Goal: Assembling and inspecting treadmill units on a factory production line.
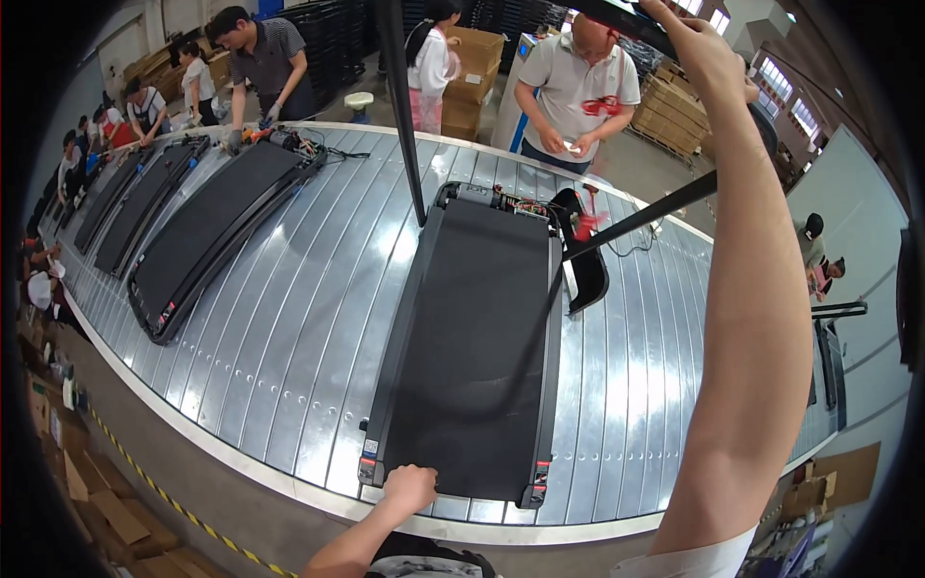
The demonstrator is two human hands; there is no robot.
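Observation:
A black treadmill deck (pixel 477 347) lies flat on the ribbed metal conveyor (pixel 289 318), its near end toward me. My left hand (pixel 409 486) rests closed on the deck's near edge. My right arm is raised high, and my right hand (pixel 699 48) grips the treadmill's black top bar (pixel 617 19) at the upper edge of the picture. Two thin black uprights (pixel 403 116) rise from the deck's far end, where wires and red parts (pixel 585 223) show.
Several more treadmill decks (pixel 207 231) lie on the conveyor to the left. Other people stand at the far side, one in a dark striped shirt (pixel 265 67), one in a light polo (pixel 578 87). Cardboard boxes (pixel 472 77) stand behind; yellow-black tape (pixel 164 496) marks the floor.

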